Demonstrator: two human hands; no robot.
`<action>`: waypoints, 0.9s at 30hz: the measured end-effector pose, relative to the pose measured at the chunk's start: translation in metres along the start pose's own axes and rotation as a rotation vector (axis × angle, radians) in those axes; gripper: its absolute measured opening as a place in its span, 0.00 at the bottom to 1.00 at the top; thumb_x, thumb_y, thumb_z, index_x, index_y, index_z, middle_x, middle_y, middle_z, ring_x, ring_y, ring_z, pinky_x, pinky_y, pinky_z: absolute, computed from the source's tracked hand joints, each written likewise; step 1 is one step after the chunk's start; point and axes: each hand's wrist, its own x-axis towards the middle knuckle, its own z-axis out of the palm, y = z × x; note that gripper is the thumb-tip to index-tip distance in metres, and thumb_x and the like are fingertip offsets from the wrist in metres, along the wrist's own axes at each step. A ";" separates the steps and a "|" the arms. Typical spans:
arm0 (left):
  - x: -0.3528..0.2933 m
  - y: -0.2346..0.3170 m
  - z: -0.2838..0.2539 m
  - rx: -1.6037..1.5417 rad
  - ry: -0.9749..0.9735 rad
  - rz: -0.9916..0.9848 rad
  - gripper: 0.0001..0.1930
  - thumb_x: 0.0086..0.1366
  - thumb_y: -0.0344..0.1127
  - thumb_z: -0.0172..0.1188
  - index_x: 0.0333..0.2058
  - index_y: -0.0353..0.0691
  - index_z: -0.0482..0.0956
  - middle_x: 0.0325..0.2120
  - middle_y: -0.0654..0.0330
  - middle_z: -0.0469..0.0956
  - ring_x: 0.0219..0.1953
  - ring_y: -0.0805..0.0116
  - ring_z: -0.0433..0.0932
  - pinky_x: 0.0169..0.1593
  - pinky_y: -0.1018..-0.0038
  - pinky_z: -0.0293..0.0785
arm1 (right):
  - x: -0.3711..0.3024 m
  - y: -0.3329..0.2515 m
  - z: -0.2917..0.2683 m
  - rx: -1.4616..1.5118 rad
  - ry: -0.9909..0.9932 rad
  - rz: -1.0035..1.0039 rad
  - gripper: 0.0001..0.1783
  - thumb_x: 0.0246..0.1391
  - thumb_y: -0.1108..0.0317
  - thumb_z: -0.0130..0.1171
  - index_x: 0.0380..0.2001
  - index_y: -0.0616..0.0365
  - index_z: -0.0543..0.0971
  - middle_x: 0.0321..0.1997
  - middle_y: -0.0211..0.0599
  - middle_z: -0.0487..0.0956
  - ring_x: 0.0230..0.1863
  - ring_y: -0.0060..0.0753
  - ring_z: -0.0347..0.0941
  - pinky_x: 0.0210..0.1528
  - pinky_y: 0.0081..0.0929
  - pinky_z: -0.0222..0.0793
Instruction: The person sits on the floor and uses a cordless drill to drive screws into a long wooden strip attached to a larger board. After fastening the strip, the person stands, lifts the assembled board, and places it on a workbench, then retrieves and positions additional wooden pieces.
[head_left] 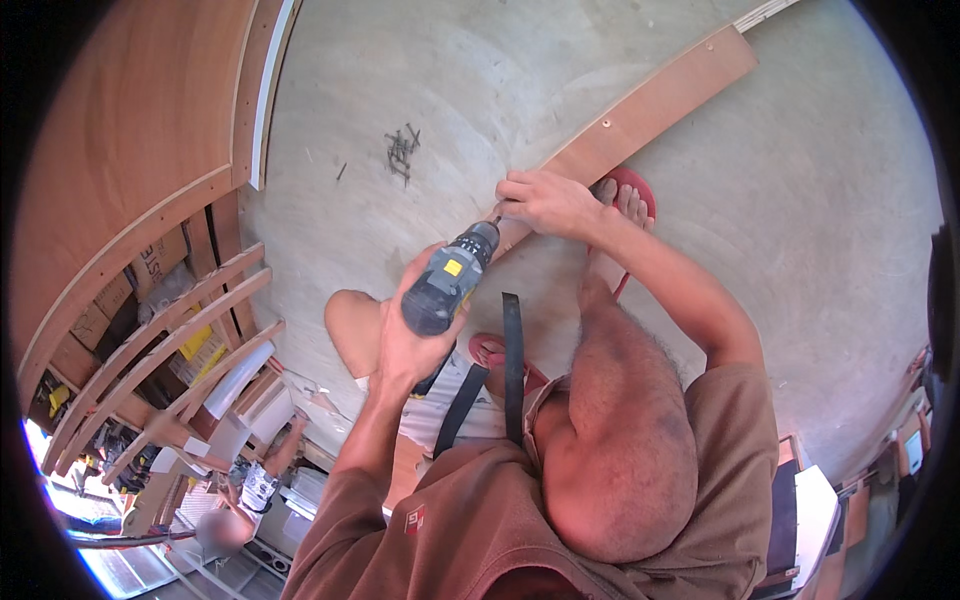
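My left hand [400, 335] is wrapped round a dark cordless drill [435, 290] with a yellow patch. The drill points up and to the right, its bit reaching a long flat wooden board [660, 105]. At the tip of the bit, my right hand [550, 205] has its fingers pinched together over the board's near part. Whatever sits between those fingers is too small to make out. A pile of dark screws [402, 153] lies on the floor left of the board, with one loose screw [342, 171] beside it.
My foot in a red sandal [632, 195] stands against the board's right side. Curved wooden panels and frames [150, 340] line the left. Another person [235, 510] is at the lower left. Dark straps [512, 365] hang before me over the concrete floor [420, 60].
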 end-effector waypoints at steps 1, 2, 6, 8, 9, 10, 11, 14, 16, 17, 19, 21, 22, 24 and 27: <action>0.000 0.003 -0.001 0.006 -0.006 -0.011 0.37 0.57 0.29 0.69 0.66 0.44 0.68 0.48 0.47 0.83 0.52 0.53 0.85 0.54 0.66 0.79 | 0.000 -0.001 0.002 -0.004 0.003 -0.007 0.13 0.51 0.69 0.57 0.39 0.52 0.84 0.42 0.32 0.73 0.50 0.35 0.73 0.50 0.32 0.76; 0.000 0.006 -0.002 0.013 -0.013 -0.023 0.37 0.57 0.29 0.69 0.66 0.44 0.68 0.48 0.46 0.83 0.51 0.53 0.85 0.54 0.66 0.79 | 0.000 -0.001 0.004 -0.008 0.005 -0.014 0.12 0.51 0.69 0.57 0.39 0.53 0.84 0.42 0.33 0.73 0.50 0.35 0.73 0.50 0.32 0.75; 0.008 0.020 -0.004 0.017 -0.086 -0.133 0.37 0.56 0.28 0.68 0.66 0.45 0.67 0.49 0.48 0.83 0.51 0.54 0.84 0.53 0.66 0.78 | -0.001 0.001 -0.003 0.003 -0.007 0.004 0.12 0.50 0.68 0.57 0.38 0.54 0.83 0.42 0.32 0.73 0.49 0.35 0.73 0.49 0.32 0.75; 0.008 0.017 -0.005 0.023 -0.104 -0.144 0.37 0.57 0.28 0.68 0.66 0.43 0.67 0.50 0.52 0.82 0.52 0.61 0.83 0.56 0.68 0.77 | 0.000 0.000 -0.002 0.012 0.013 -0.010 0.13 0.49 0.68 0.58 0.38 0.56 0.83 0.41 0.32 0.73 0.47 0.35 0.73 0.46 0.32 0.76; 0.008 0.019 -0.005 0.031 -0.107 -0.141 0.37 0.57 0.28 0.68 0.66 0.44 0.67 0.50 0.51 0.82 0.52 0.60 0.84 0.55 0.68 0.77 | 0.000 0.000 -0.005 0.010 0.003 -0.011 0.13 0.49 0.68 0.58 0.38 0.56 0.83 0.41 0.32 0.73 0.47 0.35 0.73 0.46 0.31 0.76; 0.009 0.022 -0.004 0.039 -0.109 -0.139 0.37 0.57 0.28 0.67 0.66 0.44 0.67 0.50 0.51 0.82 0.52 0.59 0.84 0.55 0.68 0.77 | 0.001 0.000 -0.008 0.009 -0.009 -0.013 0.13 0.49 0.68 0.58 0.39 0.56 0.83 0.41 0.32 0.72 0.47 0.35 0.73 0.46 0.31 0.76; 0.009 0.025 -0.004 0.046 -0.111 -0.137 0.37 0.57 0.28 0.67 0.66 0.45 0.67 0.50 0.51 0.82 0.52 0.58 0.84 0.55 0.67 0.77 | 0.002 0.000 -0.010 0.008 -0.021 -0.016 0.13 0.49 0.68 0.57 0.39 0.56 0.83 0.41 0.32 0.72 0.47 0.35 0.73 0.46 0.31 0.76; 0.014 0.036 -0.006 0.026 -0.149 -0.255 0.37 0.57 0.28 0.67 0.66 0.46 0.67 0.51 0.49 0.81 0.52 0.56 0.84 0.55 0.66 0.77 | 0.003 0.000 -0.011 -0.012 -0.086 0.007 0.14 0.49 0.67 0.57 0.40 0.57 0.83 0.42 0.32 0.73 0.48 0.35 0.73 0.47 0.31 0.76; 0.014 0.033 -0.005 0.024 -0.146 -0.282 0.37 0.57 0.28 0.67 0.67 0.46 0.66 0.50 0.49 0.82 0.51 0.54 0.84 0.54 0.65 0.78 | 0.003 0.000 -0.011 -0.004 -0.082 0.011 0.15 0.49 0.67 0.57 0.41 0.58 0.83 0.43 0.32 0.73 0.49 0.35 0.73 0.48 0.31 0.76; 0.014 0.032 -0.004 0.023 -0.145 -0.295 0.38 0.57 0.28 0.67 0.67 0.46 0.66 0.50 0.49 0.82 0.51 0.52 0.84 0.54 0.64 0.78 | 0.003 0.000 -0.011 0.001 -0.080 0.012 0.15 0.49 0.67 0.57 0.41 0.58 0.83 0.43 0.32 0.73 0.49 0.34 0.73 0.48 0.31 0.76; 0.013 0.030 -0.002 0.036 -0.103 -0.215 0.38 0.57 0.29 0.67 0.67 0.46 0.65 0.50 0.49 0.82 0.51 0.48 0.83 0.54 0.63 0.78 | 0.004 0.000 -0.012 0.034 -0.114 0.022 0.17 0.49 0.68 0.57 0.43 0.59 0.83 0.45 0.33 0.74 0.51 0.35 0.72 0.50 0.30 0.75; 0.013 0.032 -0.001 0.023 -0.069 -0.184 0.37 0.57 0.29 0.66 0.67 0.46 0.66 0.49 0.48 0.83 0.50 0.43 0.82 0.52 0.60 0.79 | 0.004 0.000 -0.014 0.045 -0.124 0.056 0.19 0.49 0.68 0.57 0.47 0.59 0.82 0.47 0.34 0.74 0.53 0.37 0.72 0.54 0.31 0.74; 0.014 0.037 -0.001 0.003 -0.055 -0.191 0.36 0.57 0.29 0.65 0.66 0.46 0.67 0.48 0.46 0.82 0.49 0.41 0.81 0.51 0.58 0.79 | 0.002 -0.002 -0.017 0.040 -0.118 0.086 0.21 0.50 0.68 0.58 0.49 0.58 0.81 0.48 0.35 0.74 0.54 0.38 0.72 0.57 0.33 0.72; 0.015 0.042 -0.002 -0.021 -0.048 -0.228 0.35 0.57 0.30 0.64 0.66 0.47 0.67 0.47 0.44 0.83 0.48 0.38 0.80 0.50 0.56 0.79 | 0.001 -0.010 -0.032 -0.043 -0.097 0.144 0.25 0.49 0.67 0.59 0.53 0.58 0.79 0.51 0.37 0.74 0.56 0.40 0.71 0.63 0.36 0.68; 0.013 0.043 -0.005 -0.015 -0.060 -0.293 0.36 0.56 0.32 0.66 0.66 0.47 0.67 0.45 0.43 0.83 0.48 0.37 0.80 0.50 0.55 0.79 | 0.006 -0.013 -0.070 -0.221 -0.099 0.203 0.29 0.49 0.67 0.60 0.58 0.58 0.75 0.53 0.38 0.74 0.58 0.42 0.70 0.69 0.42 0.61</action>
